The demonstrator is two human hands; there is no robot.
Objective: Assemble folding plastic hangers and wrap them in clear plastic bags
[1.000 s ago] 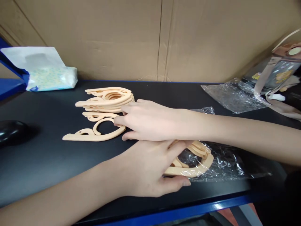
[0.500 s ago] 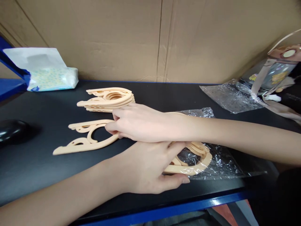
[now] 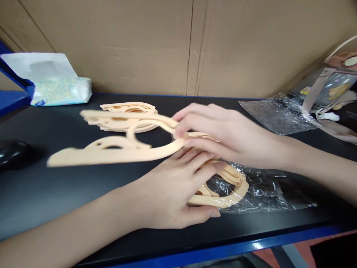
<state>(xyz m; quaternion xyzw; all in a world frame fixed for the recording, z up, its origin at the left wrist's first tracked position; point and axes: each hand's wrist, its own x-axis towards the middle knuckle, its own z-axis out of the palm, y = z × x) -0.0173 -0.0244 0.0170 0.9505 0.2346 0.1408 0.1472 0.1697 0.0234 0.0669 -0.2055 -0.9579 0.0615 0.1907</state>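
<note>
My right hand [image 3: 220, 134] pinches a beige cut-out hanger-shaped piece [image 3: 117, 143] at its curved end and holds it lifted above the black table [image 3: 55, 186], its two arms pointing left. My left hand [image 3: 173, 190] grips a bundle of the same beige pieces [image 3: 223, 190] that lies partly inside a clear plastic bag [image 3: 264, 190] near the front edge. Behind the lifted piece lies a stack of beige pieces [image 3: 128, 108] flat on the table.
A tissue pack [image 3: 55, 89] sits at the back left by a blue frame. A black rounded object [image 3: 13, 154] lies at the left edge. More clear plastic [image 3: 276, 113] and a packaged item [image 3: 331, 85] lie at the right. Cardboard [image 3: 178, 44] walls the back.
My right hand has picked the single beige piece up off the table and drawn it rightward and upward, over my left hand. The left hand has stayed on the bagged bundle.
</note>
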